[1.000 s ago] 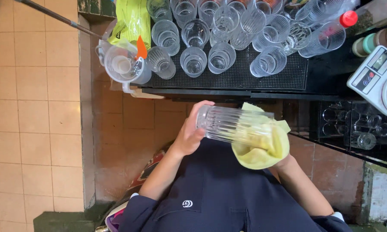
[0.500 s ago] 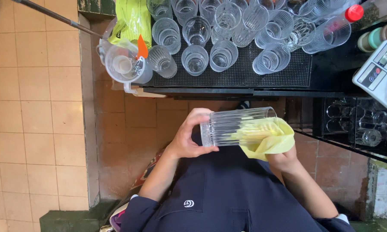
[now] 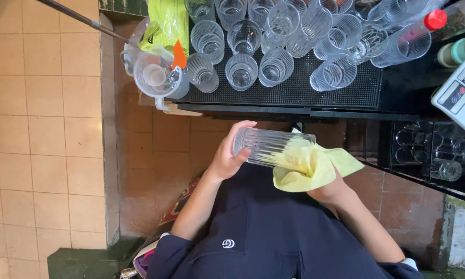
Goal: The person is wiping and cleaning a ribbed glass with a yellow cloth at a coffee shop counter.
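My left hand [image 3: 228, 155] grips the base end of a ribbed clear glass [image 3: 266, 146] held sideways in front of my chest. A yellow cloth [image 3: 312, 164] is pushed into the glass's open end and drapes over my right hand [image 3: 329, 190], which holds it from below and is mostly hidden by it. Both hands are just below the front edge of the counter.
Above the hands, a black rubber mat [image 3: 294, 93] on the dark counter carries several clear glasses [image 3: 241, 70]. A clear plastic jug [image 3: 157, 77] sits at the mat's left end with a yellow-green bag [image 3: 165, 23] behind it. A white scale [image 3: 459, 93] is at right. Tiled floor lies left.
The glass has turned slightly and its mouth tilted down to the right. The yellow cloth has spread out further over my right hand.
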